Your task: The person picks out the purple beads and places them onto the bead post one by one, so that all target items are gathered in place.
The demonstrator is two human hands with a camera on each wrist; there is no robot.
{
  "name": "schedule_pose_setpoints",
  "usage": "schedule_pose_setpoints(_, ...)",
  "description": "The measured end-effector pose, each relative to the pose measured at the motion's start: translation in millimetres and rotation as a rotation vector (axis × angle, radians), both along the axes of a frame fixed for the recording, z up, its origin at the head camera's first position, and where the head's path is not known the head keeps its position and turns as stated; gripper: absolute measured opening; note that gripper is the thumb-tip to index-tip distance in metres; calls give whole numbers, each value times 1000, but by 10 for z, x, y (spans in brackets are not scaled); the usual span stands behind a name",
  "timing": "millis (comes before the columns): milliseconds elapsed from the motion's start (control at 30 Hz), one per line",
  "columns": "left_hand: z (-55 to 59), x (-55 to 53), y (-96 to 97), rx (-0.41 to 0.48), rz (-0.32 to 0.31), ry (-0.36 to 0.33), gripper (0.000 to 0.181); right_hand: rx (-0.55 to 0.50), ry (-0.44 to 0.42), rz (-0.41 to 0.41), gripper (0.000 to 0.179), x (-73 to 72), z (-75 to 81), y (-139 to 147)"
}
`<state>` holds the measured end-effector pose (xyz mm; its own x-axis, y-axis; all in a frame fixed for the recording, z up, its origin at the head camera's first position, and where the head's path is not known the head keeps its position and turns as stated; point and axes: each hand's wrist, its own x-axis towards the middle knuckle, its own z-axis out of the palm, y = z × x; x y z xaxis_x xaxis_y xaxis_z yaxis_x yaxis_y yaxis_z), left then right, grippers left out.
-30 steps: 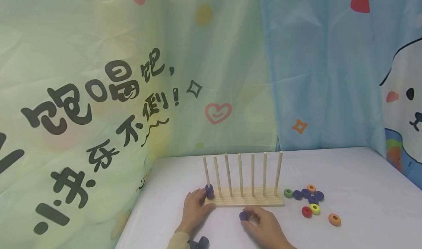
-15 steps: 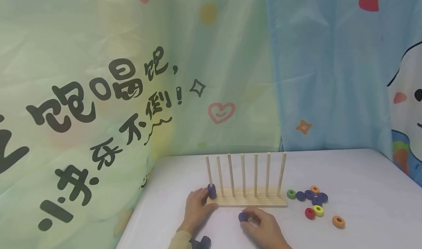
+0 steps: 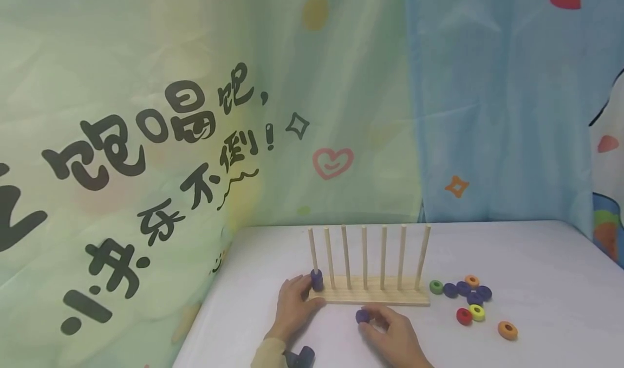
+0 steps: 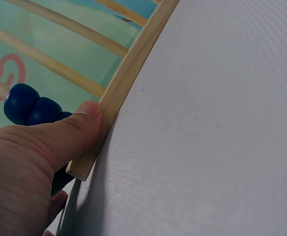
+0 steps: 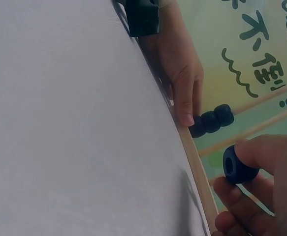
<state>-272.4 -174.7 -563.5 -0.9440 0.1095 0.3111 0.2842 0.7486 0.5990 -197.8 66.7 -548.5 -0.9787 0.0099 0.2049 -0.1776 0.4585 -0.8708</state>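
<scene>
A wooden peg rack (image 3: pixel 375 297) with several upright pegs stands on the table. Three dark blue beads (image 5: pixel 211 121) are stacked on its leftmost peg. My left hand (image 3: pixel 294 304) grips the left end of the rack's base, thumb on the front edge in the left wrist view; its other fingers are mostly hidden. In front of the rack, my right hand (image 3: pixel 392 330) pinches a loose dark blue bead (image 5: pixel 240 164) between thumb and fingers. That bead's hole faces away from the palm in the right wrist view, and the bead is apart from the pegs.
Right of the rack lie several loose blue beads (image 3: pixel 450 290), a green bead (image 3: pixel 436 287), a red bead (image 3: pixel 464 316), a yellow bead (image 3: pixel 476 312) and two orange beads (image 3: pixel 508 330). A printed curtain (image 3: pixel 361 113) hangs behind the white table (image 3: pixel 551 281).
The head view has turned slightly, so the scene sits further right. My right hand, still pinching the bead, has shifted a little left relative to the rack. My left hand keeps its grip.
</scene>
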Motion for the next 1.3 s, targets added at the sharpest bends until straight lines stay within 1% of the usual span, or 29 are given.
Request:
schedule_pose_setpoints(200,-2,-10,-6,14,-2,1,64,1,-8,19,30,-15,51,-25)
schedule_pose_setpoints(367,-16,-19,-4,5,-3,8,63,14,21,43,30,-52,108,-24)
schedule_pose_setpoints(533,0,-11,11,3,-4,8,62,30,36,21,34,-104,161,-19)
schedule_pose_setpoints(667,15,-10,22,10,4,2,62,36,45,11,33,-143,223,-45)
schedule_pose_setpoints(767,17,-7,22,16,6,-1,61,38,63,19,31,-170,297,-77)
schedule_pose_setpoints(833,11,-3,16,14,4,9,61,31,57,32,29,-189,358,-95)
schedule_pose_setpoints(900,1,4,7,18,3,16,61,-11,29,54,28,-217,429,-110)
schedule_pose_setpoints(1000,-16,9,-2,15,7,30,61,-107,-20,87,26,-274,552,-111)
schedule_pose_setpoints(1067,-26,7,-4,16,10,34,62,-157,-28,105,28,-316,634,-102)
schedule_pose_setpoints(1133,-36,-3,-2,14,11,37,62,-169,-20,110,29,-348,706,-89)
schedule_pose_setpoints(1300,-40,-23,5,7,8,43,63,-131,-12,96,30,-393,816,-82)
